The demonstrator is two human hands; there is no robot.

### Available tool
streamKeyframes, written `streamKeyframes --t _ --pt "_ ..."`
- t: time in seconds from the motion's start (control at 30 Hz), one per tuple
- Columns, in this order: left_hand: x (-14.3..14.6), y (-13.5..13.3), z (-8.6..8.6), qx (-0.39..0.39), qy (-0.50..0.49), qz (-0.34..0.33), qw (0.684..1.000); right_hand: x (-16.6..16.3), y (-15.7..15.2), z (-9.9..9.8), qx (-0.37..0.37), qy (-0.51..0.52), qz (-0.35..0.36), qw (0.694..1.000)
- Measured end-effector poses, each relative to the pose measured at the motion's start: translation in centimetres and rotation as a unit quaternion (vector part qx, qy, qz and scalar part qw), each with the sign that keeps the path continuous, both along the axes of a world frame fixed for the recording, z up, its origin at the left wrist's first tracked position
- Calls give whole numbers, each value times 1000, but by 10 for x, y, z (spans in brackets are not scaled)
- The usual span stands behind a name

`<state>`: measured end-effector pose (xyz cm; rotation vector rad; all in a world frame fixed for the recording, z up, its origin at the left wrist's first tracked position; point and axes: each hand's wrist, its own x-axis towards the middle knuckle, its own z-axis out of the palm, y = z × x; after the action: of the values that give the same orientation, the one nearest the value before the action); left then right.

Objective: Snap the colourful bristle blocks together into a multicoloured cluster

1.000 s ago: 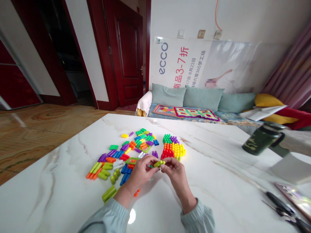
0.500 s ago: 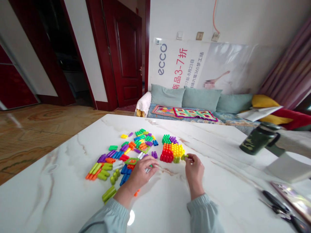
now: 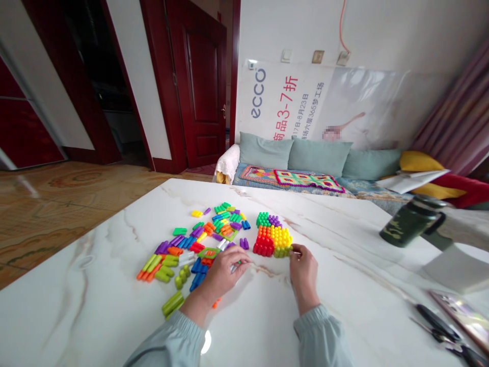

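Observation:
My right hand [image 3: 304, 272] pinches a small olive-green building block [image 3: 289, 251] between thumb and fingers. That block sits against the right end of a short olive-green row [image 3: 280, 252], just in front of a group of yellow blocks [image 3: 281, 237]. Red blocks [image 3: 263, 246] adjoin the yellow ones on the left, with green blocks [image 3: 263, 219] and purple blocks [image 3: 274, 221] behind. My left hand [image 3: 225, 270] rests at the right edge of the loose blocks, fingers loosely curved and slightly apart. Its palm hides some pieces beneath.
Loose coloured blocks [image 3: 185, 242] spread over the left-middle of the white marble-patterned table [image 3: 114, 306]. At the right stand a dark green flask [image 3: 410, 221] and a white box [image 3: 458, 267], with scissors [image 3: 439, 323] and a phone [image 3: 462, 311] nearer. A sofa with cushions [image 3: 323, 158] lies beyond.
My right hand has moved slightly left, bringing the olive-green block up against the olive-green row. My left hand has stayed in place. The view has shifted a little.

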<state>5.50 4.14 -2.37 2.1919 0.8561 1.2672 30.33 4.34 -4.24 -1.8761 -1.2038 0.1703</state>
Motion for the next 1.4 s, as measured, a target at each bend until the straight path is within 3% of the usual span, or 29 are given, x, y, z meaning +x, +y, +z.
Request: streamKeyframes --t 0.1,0.2,0.3,0.4,0.47,0.6,0.67,0.73,0.83,0.93,1.07,1.2,1.3,1.4 --pt "0 -3 3 2 0 5 1000 -6 -7 5 23 -6 -21 999" --pt "1 -5 7 3 7 12 1000 -24 -16 11 123 -10 -15 992" --pt "3 -6 10 8 25 27 999 -50 -22 12 172 29 154 973" --pt "2 -11 16 20 58 64 996 -71 -23 9 101 47 317 942" --pt "-5 -21 24 31 82 117 989 -76 -21 6 63 36 366 928" --pt "-37 -50 32 38 84 285 954 -75 -19 3 34 14 390 920" --pt "-60 -62 28 25 107 391 914 -75 -20 3 30 13 395 918" --pt "-81 -70 17 -23 143 447 883 -75 -21 4 31 13 402 915" --pt "-98 -73 -4 -90 178 456 867 -76 -22 5 31 14 403 915" --pt "-95 -71 -17 -69 204 442 871 -76 -22 7 18 4 402 916" --pt "-81 -69 -21 -22 252 422 871 -77 -23 8 1 -19 402 915" --pt "-80 -62 -20 -35 272 412 869 -77 -23 9 -5 -32 400 916" --pt "-85 -50 -11 -31 193 375 906 -78 -23 11 -8 -29 397 917" --pt "-78 -31 8 -49 2 371 927 -79 -24 12 -9 -17 400 916"
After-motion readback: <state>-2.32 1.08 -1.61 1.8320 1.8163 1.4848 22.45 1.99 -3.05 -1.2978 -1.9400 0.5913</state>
